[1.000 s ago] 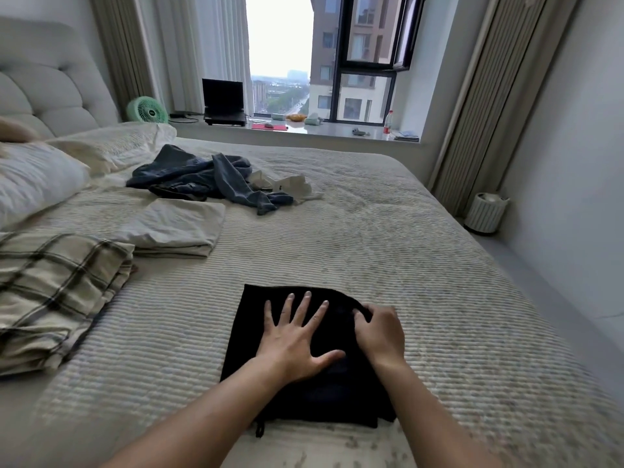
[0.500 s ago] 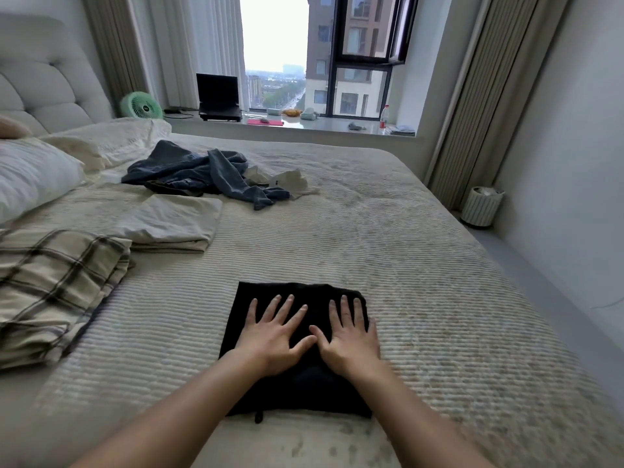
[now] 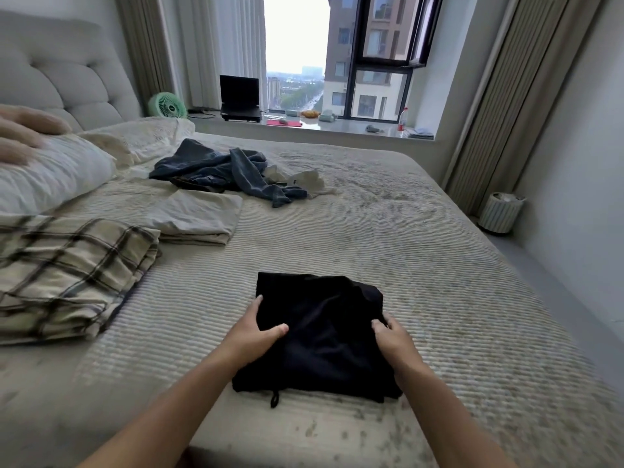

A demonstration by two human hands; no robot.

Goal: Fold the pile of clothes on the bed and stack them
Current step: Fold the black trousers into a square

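Both hands, left hand (image 3: 258, 329) and right hand (image 3: 391, 336), grasp the folded black garment's (image 3: 320, 336) side edges, with folded cream fabric (image 3: 199, 217) beyond-left, while crumpled blue jeans (image 3: 219, 167) farther beyond look unfolded.

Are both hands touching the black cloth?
Touching. The head view shows the left hand and the right hand gripping opposite side edges of the black cloth.

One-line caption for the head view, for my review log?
Both hands, left hand and right hand, grip the folded black garment on the bed.
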